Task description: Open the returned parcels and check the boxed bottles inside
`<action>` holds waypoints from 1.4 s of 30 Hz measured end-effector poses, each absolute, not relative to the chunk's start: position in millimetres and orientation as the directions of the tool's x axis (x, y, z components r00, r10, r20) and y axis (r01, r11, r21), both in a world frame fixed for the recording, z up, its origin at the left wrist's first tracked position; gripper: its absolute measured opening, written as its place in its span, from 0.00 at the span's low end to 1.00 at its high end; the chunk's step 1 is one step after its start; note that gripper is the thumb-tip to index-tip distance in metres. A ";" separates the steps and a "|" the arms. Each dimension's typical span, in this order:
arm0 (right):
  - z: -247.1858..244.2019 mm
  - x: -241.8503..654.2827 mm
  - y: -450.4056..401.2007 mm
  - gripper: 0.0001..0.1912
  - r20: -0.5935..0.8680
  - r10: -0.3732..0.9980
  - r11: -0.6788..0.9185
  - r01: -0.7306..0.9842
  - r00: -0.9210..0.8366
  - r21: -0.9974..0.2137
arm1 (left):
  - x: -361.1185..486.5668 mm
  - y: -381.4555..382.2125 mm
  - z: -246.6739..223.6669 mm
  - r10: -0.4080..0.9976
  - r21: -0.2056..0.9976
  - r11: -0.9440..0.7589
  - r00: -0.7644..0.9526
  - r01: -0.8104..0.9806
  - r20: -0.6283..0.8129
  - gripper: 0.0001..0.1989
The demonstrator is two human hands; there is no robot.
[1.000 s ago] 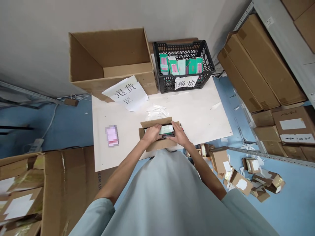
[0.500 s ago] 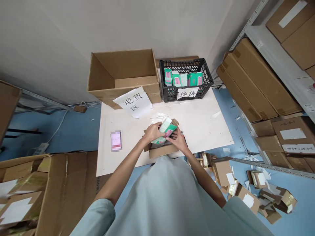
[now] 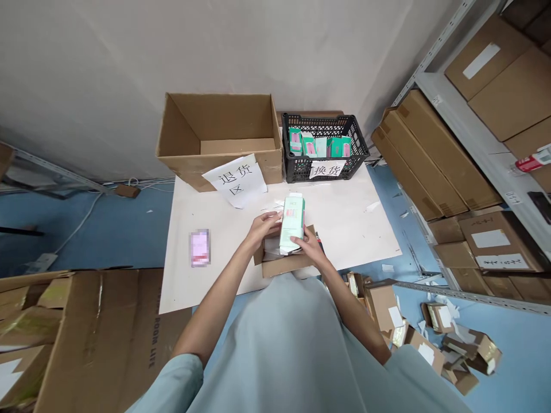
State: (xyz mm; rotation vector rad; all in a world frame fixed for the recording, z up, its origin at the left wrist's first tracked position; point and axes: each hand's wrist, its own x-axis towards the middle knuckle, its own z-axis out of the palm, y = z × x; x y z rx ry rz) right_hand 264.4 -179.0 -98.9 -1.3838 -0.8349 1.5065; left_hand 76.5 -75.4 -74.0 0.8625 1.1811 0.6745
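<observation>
A light green product box (image 3: 292, 221) with pink printing stands nearly upright over a small opened carton (image 3: 286, 266). My right hand (image 3: 309, 245) is closed on its lower right side, thumb across the front. My left hand (image 3: 262, 229) is at the box's left edge, fingers stretched out and a little apart; whether the fingertips touch it I cannot tell. The small carton lies under both hands at the near edge of the white table (image 3: 344, 218), its inside partly hidden.
Behind stand a large cardboard box (image 3: 181, 166) with a paper sign (image 3: 236, 179) and a black crate (image 3: 297, 171) holding several green boxes. A blurred pink item (image 3: 200, 248) lies left. Opened cartons (image 3: 383, 304) litter the floor; shelving (image 3: 465, 126) rises right.
The green box has turned from a slant to nearly upright, with its pale printed face showing. My left hand has come off its face to its left edge; my right hand keeps hold lower down.
</observation>
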 end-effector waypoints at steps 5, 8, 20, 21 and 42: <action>-98.6 266.0 -194.2 0.37 -0.464 0.875 -0.482 -0.336 -0.139 -0.809 | 60.4 -84.7 -83.2 0.721 0.776 0.615 0.500 -0.142 -0.479 0.35; -101.6 256.6 -203.7 0.38 -0.503 0.858 -0.500 -0.388 -0.102 -0.774 | 55.8 -91.0 -87.0 0.708 0.783 0.606 0.542 -0.139 -0.452 0.33; -93.7 239.0 -227.5 0.40 -0.462 0.884 -0.432 -0.261 0.064 -0.863 | 40.1 -98.6 -89.8 0.697 0.779 0.617 0.539 -0.112 -0.474 0.32; -90.1 241.9 -230.7 0.40 -0.450 0.888 -0.423 -0.214 0.097 -0.881 | 40.2 -99.1 -88.2 0.704 0.791 0.606 0.522 -0.087 -0.482 0.34; -85.5 310.0 -242.0 0.40 -0.157 0.859 -0.404 0.457 0.488 -0.793 | 169.2 -125.3 -61.8 0.838 0.948 0.282 0.442 0.150 -0.319 0.38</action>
